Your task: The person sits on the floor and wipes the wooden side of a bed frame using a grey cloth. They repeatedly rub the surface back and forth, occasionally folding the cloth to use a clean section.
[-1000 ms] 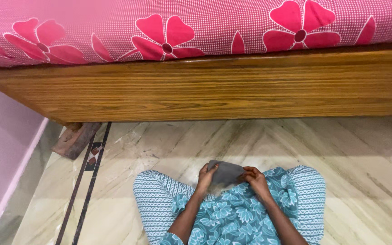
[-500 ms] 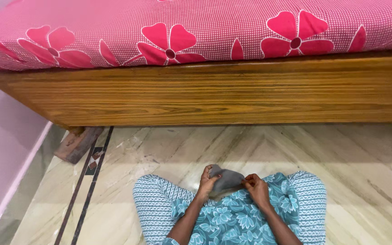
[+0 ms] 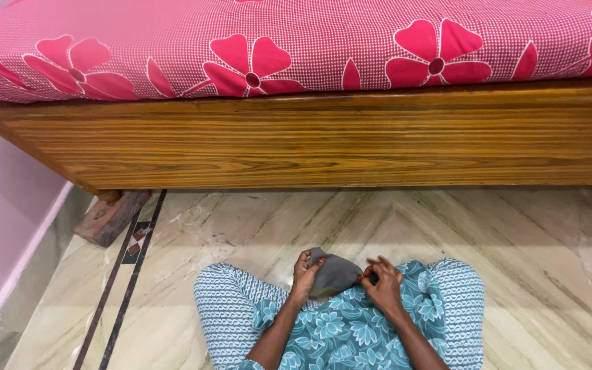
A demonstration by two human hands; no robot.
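- Bed frame (image 3: pixel 337 140): long wooden side board runs across the upper half of the view; a pink mattress cover (image 3: pixel 296 41) with large red flowers lies on top.
- Marble floor (image 3: pixel 529 253): pale, veined, with a dark inlay strip (image 3: pixel 131 267) at the left. A worn brick (image 3: pixel 107 216) sits under the frame's corner, beside the lilac wall (image 3: pixel 1 226).
- Lap (image 3: pixel 351 322): the person sits on the floor, knees spread, in blue-and-white patterned clothing.
- Grey cloth (image 3: pixel 336 273): small, dark grey piece, bunched into a rounded hump between the two hands, resting on the lap just above the knees. Judged light, soft and limp, with no stiffness; it folds over itself and looks unlikely to slip or break. Best taken by a pinch at an edge or corner; a hold on the middle would only crumple it.
- Left hand (image 3: pixel 304 273): fingers curled around the cloth's left end, thumb on top, closed on the fabric.
- Right hand (image 3: pixel 382 282): at the cloth's right edge, fingers partly spread and bent. Fingertips meet the fabric there; whether they pinch it firmly, I cannot tell.
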